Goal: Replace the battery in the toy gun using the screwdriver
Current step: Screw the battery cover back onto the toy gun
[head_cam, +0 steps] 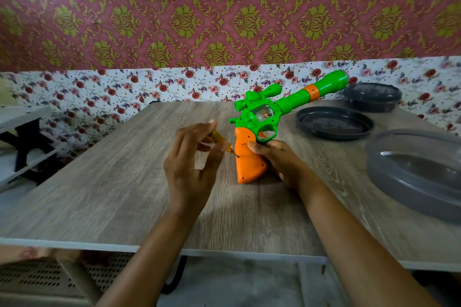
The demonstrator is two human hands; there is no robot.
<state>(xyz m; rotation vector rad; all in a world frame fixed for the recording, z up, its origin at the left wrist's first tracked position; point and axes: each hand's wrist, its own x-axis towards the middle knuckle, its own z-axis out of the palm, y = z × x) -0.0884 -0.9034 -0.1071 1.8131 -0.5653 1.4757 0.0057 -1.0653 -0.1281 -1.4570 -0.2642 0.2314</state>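
Gun [264,113]: stands butt-down near the middle of the bench [99,182], barrel slanting up and away toward the far right corner. The right hand [279,159] grips the orange handle [249,162] from the right, thumb on its face. The left hand [189,164] pinches a small yellow screwdriver [219,138] in its fingers [199,128]. The tip sits at a screw hole on the handle's left edge.

Progress, as judged: early. The handle is closed, and no loose screw or battery is in view. Whether this screw is loosened at all I cannot tell. Other small holes show on the handle, but they are too small to tell whether they hold screws. Left to do: free the cover, swap the battery, close up and drive the screw home.

Room, near to far: the near edge runs under both forearms. From it up to the hands, and across the left half to the left edge, is open wood. The right side is crowded: a grey dish [419,174] at the right edge, a dark lid [334,123] behind it, a dark tub [371,97] at the far right corner, near the muzzle. Parts would sit safest left of the gun, I judge.
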